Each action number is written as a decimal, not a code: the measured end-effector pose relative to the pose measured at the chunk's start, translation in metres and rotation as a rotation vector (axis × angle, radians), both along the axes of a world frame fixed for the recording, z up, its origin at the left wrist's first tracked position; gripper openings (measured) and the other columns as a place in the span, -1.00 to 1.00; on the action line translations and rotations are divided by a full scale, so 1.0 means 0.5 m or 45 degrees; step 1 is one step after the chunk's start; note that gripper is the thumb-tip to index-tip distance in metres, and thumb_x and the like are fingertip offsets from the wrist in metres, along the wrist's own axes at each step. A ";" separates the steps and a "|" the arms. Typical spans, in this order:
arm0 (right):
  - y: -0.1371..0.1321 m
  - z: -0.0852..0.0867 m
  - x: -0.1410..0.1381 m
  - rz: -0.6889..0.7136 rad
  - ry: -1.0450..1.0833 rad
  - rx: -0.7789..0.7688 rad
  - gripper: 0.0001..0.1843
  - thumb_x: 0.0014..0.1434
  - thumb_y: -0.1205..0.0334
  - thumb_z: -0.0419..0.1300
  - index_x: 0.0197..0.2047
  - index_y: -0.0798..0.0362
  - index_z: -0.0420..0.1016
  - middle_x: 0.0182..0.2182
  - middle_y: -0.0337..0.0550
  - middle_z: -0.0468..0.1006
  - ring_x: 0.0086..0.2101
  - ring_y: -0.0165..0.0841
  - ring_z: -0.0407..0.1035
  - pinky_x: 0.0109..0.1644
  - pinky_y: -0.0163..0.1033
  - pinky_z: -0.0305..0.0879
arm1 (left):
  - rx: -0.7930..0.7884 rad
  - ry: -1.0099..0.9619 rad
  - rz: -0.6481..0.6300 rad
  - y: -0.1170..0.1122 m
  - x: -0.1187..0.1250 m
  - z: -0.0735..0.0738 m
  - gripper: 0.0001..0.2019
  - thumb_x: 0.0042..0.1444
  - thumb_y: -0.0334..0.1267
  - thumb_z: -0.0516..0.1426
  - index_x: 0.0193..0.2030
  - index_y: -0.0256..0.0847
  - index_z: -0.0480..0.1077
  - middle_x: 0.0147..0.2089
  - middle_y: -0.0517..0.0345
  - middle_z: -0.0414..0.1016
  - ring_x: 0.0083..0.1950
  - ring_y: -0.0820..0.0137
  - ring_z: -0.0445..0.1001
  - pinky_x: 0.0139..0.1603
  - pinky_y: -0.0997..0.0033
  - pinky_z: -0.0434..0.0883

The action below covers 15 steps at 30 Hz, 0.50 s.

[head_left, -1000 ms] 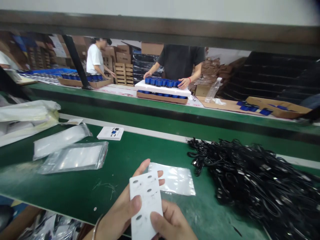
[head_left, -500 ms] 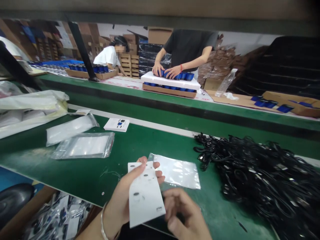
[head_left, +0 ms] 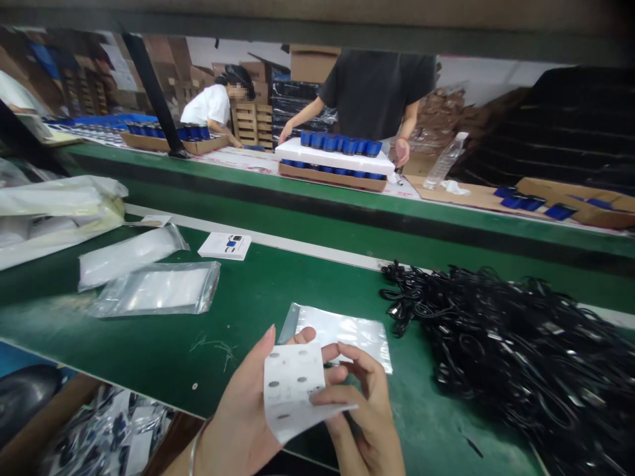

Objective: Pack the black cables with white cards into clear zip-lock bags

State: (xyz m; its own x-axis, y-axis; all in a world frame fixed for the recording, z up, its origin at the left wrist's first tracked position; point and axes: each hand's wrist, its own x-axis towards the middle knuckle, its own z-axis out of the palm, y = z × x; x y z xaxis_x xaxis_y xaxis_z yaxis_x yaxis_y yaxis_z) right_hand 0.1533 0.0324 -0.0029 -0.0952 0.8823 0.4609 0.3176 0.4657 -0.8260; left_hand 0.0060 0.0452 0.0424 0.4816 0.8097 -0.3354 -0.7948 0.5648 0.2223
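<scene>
A white card with oval cut-outs point(head_left: 292, 390) is bent in a curve across the palm of my left hand point(head_left: 243, 416), whose fingers press it from behind. My right hand point(head_left: 362, 410) pinches the card's lower right edge between thumb and fingers. Just behind the hands, a clear plastic bag point(head_left: 342, 334) lies flat on the green workbench point(head_left: 238, 330), partly hidden by my fingers. To the right of my right hand sits a large heap of black cables point(head_left: 501, 350), not touching either hand.
Further clear bags point(head_left: 153, 289) and a small printed card point(head_left: 224, 246) lie on the bench, with white packets point(head_left: 54, 211) at left. Across a raised green shelf, two co-workers point(head_left: 377, 92) stand at trays of blue cylindrical items point(head_left: 342, 143).
The white card now curves instead of lying flat, and my right hand has closed on its lower edge. The co-worker opposite has lifted both hands off the blue items.
</scene>
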 end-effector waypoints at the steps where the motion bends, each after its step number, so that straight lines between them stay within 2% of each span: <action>1: -0.004 0.000 -0.001 -0.035 -0.001 -0.034 -0.78 0.27 0.18 0.09 -0.32 -0.08 0.55 0.09 -0.08 0.20 0.01 -0.14 0.25 0.01 -0.10 0.24 | 0.090 0.025 0.009 -0.005 0.000 -0.001 -0.55 0.11 0.14 0.11 -0.07 -0.18 0.45 -0.10 0.00 0.57 -0.02 0.16 0.54 -0.01 0.24 0.40; 5: -0.010 0.003 0.000 -0.038 0.036 -0.195 -0.79 0.24 0.14 0.12 -0.32 -0.01 0.55 0.10 0.00 0.21 -0.02 -0.11 0.27 -0.10 -0.15 0.31 | 0.444 0.193 0.009 -0.021 0.002 -0.010 -0.49 0.04 0.20 0.14 -0.01 -0.11 0.44 0.01 0.05 0.50 0.09 0.18 0.45 0.10 0.26 0.32; 8: -0.005 0.007 0.008 0.082 0.040 -0.310 -0.83 0.22 0.18 0.15 -0.31 0.01 0.55 0.02 0.03 0.29 0.00 -0.10 0.29 -0.24 -0.25 0.35 | 0.607 0.315 -0.108 -0.023 -0.001 -0.008 -0.50 -0.01 0.07 0.25 0.03 -0.12 0.41 0.05 0.01 0.43 0.16 0.14 0.36 0.15 0.23 0.28; 11: 0.004 0.012 0.022 0.223 -0.028 -0.361 -0.85 0.20 0.23 0.15 -0.29 0.03 0.55 -0.05 0.03 0.35 -0.10 -0.18 0.37 -0.26 -0.29 0.37 | 0.655 0.378 -0.238 -0.020 -0.003 0.001 -0.49 -0.06 -0.06 0.33 0.03 -0.15 0.38 0.12 -0.04 0.34 0.17 0.09 0.34 0.20 0.14 0.22; 15: 0.018 0.021 0.037 0.407 -0.182 -0.369 -0.86 0.21 0.30 0.13 -0.27 0.04 0.53 -0.09 0.00 0.40 -0.12 -0.23 0.40 -0.12 -0.28 0.38 | 0.639 0.446 -0.272 -0.017 -0.006 -0.002 -0.51 -0.03 -0.10 0.32 0.04 -0.13 0.35 0.09 -0.03 0.37 0.09 0.15 0.40 0.14 0.16 0.23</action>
State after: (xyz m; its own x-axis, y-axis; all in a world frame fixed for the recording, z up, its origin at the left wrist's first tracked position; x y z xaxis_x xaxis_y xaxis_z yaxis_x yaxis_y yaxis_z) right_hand 0.1718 0.0416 0.0075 -0.4289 0.8888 0.1613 0.3159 0.3149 -0.8950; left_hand 0.0031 0.0367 0.0417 0.5805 0.8071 -0.1076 -0.5088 0.4627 0.7260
